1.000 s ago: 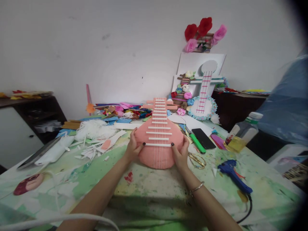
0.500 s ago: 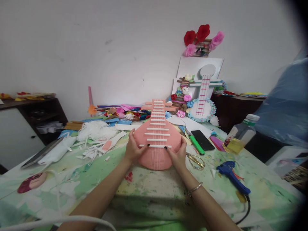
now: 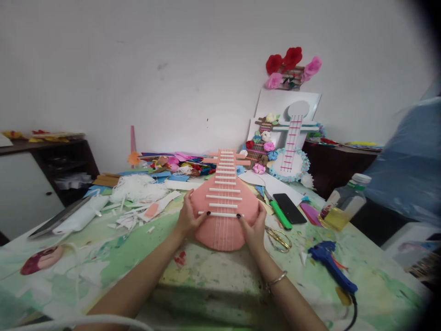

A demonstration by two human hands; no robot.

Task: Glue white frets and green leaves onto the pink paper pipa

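A pink paper-craft lute (image 3: 203,232) with white crossbars and thin white strings lies in front of me, its neck pointing away. My left hand (image 3: 189,218) grips its left edge, the thumb resting on the left end of the lowest white bar (image 3: 223,214). On the opposite edge my right hand (image 3: 254,226) holds the body, with its thumb at the right end of that same bar. The fingers behind both edges are partly hidden. Just right of my right hand lie gold-handled scissors (image 3: 279,239).
On the right are a green utility knife (image 3: 282,214), a black phone (image 3: 289,208), a blue glue gun (image 3: 332,266) and a bottle of yellow liquid (image 3: 344,202). White string (image 3: 138,191) and paper scraps lie left. Decorated craft instruments (image 3: 291,163) lean on the wall. A white cable (image 3: 86,319) crosses the near left.
The view has tilted slightly, so the scene sits a little lower. Both hands keep their hold on the lute, thumbs still on the lowest bar.
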